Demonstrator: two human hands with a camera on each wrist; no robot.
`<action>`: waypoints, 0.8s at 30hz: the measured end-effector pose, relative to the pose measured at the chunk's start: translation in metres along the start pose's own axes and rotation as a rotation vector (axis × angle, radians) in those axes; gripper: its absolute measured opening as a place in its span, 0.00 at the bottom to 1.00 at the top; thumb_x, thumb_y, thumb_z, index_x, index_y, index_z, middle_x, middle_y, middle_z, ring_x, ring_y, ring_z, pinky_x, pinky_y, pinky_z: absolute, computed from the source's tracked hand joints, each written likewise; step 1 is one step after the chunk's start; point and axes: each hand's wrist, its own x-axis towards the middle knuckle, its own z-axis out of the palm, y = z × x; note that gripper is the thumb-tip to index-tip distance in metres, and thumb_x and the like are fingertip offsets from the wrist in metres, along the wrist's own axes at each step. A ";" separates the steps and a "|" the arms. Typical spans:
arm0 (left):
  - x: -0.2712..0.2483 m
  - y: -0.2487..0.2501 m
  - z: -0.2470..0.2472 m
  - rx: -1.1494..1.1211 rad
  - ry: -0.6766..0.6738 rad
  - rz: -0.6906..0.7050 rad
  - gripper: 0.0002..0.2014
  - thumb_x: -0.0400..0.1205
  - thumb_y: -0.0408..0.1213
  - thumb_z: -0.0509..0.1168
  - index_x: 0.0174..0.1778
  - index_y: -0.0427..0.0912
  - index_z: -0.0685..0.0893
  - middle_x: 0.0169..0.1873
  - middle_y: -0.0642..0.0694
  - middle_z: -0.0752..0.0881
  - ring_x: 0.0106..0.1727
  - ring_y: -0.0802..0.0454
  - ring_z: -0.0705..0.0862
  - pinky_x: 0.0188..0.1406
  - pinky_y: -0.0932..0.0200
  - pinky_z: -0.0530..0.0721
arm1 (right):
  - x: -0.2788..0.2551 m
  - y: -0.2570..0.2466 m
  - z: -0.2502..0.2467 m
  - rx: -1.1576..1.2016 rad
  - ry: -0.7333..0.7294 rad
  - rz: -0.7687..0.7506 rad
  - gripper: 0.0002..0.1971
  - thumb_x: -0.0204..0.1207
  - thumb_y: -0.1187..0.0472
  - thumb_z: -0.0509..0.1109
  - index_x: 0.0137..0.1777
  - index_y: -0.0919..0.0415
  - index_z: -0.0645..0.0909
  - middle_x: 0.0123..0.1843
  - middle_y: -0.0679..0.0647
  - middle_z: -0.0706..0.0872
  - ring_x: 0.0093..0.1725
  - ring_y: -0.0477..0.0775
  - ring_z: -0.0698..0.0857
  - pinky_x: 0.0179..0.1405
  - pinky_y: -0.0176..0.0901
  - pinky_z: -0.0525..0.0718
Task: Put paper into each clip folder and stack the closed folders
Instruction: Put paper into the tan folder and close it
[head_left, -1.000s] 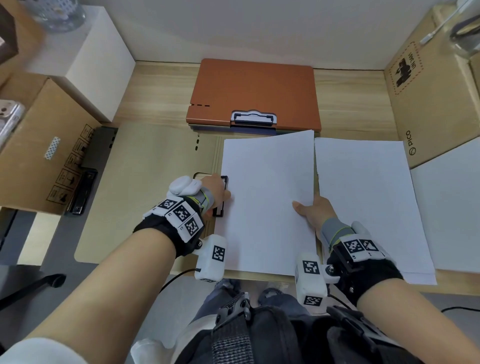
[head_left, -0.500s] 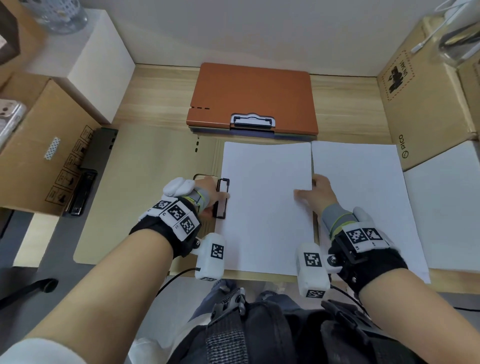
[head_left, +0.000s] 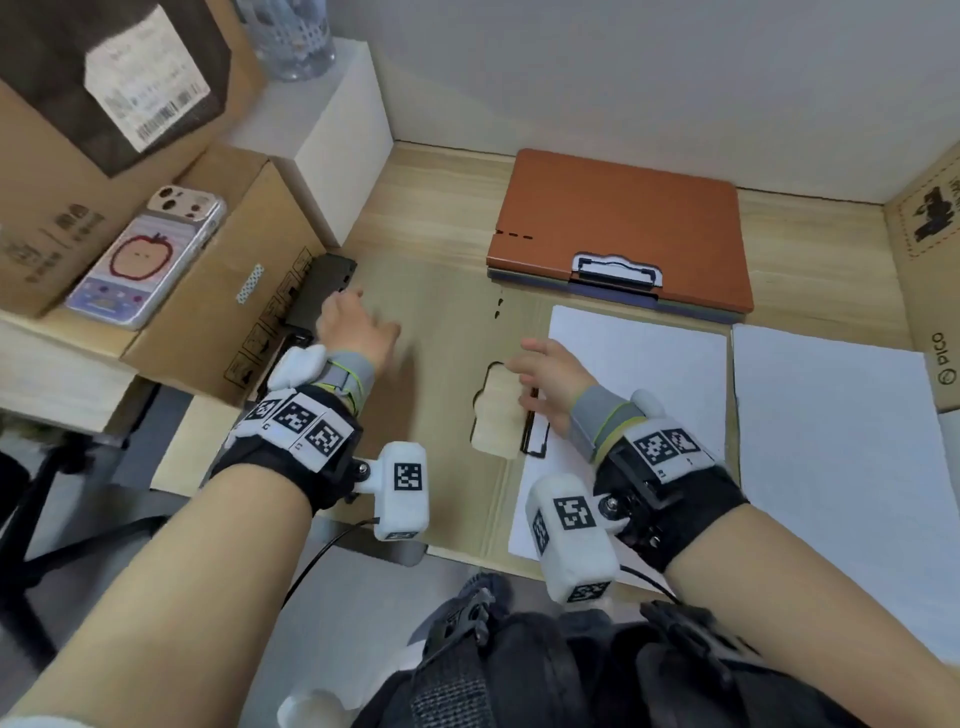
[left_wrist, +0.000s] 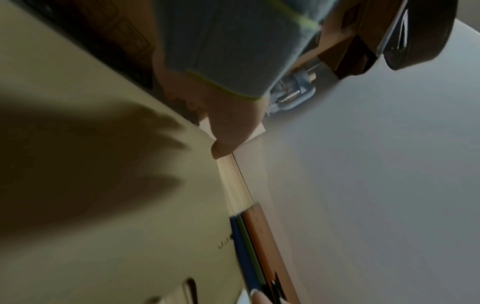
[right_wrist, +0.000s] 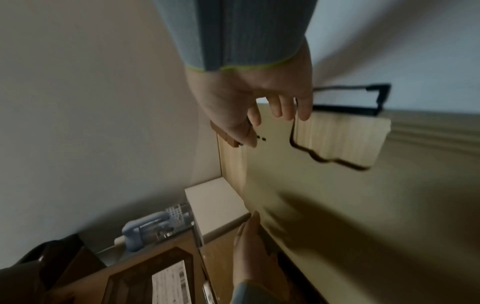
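Desk (head_left: 431, 208): open folder (head_left: 441, 332) beneath both hands.

A tan clip folder (head_left: 431, 332) lies open on the desk, white paper (head_left: 639, 374) under its clip, behind it closed stacked folders (head_left: 623, 228), orange on top.

The left hand (head_left: 353, 332) is motion-blurred, its fingers (head_left: 387, 332) indistinct.

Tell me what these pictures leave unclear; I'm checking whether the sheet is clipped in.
- Clip on the open tan folder: head view, right hand covers part; whether it clamps the sheet is unclear.
- Left hand: blurred; contact with the cover uncertain.
- Folders under the orange folder: only edges show.
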 end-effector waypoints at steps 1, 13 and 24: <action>0.005 -0.008 -0.006 0.001 -0.014 -0.025 0.31 0.81 0.38 0.65 0.79 0.38 0.62 0.77 0.36 0.64 0.78 0.37 0.64 0.77 0.49 0.63 | 0.001 0.001 0.011 0.009 -0.027 0.027 0.24 0.79 0.64 0.64 0.75 0.57 0.66 0.66 0.56 0.71 0.66 0.54 0.71 0.69 0.50 0.74; 0.024 -0.027 -0.032 0.041 -0.186 -0.146 0.28 0.81 0.38 0.63 0.77 0.36 0.64 0.75 0.35 0.68 0.74 0.36 0.71 0.72 0.48 0.72 | 0.005 0.008 0.053 -0.079 -0.077 0.150 0.27 0.78 0.59 0.64 0.76 0.48 0.64 0.59 0.51 0.71 0.59 0.56 0.75 0.55 0.50 0.74; 0.016 0.004 -0.093 -0.091 -0.284 0.010 0.09 0.79 0.27 0.67 0.51 0.43 0.81 0.35 0.43 0.81 0.33 0.52 0.80 0.38 0.61 0.83 | -0.015 -0.007 0.038 -0.139 -0.117 0.096 0.27 0.78 0.57 0.67 0.76 0.50 0.64 0.61 0.54 0.69 0.57 0.59 0.74 0.59 0.52 0.76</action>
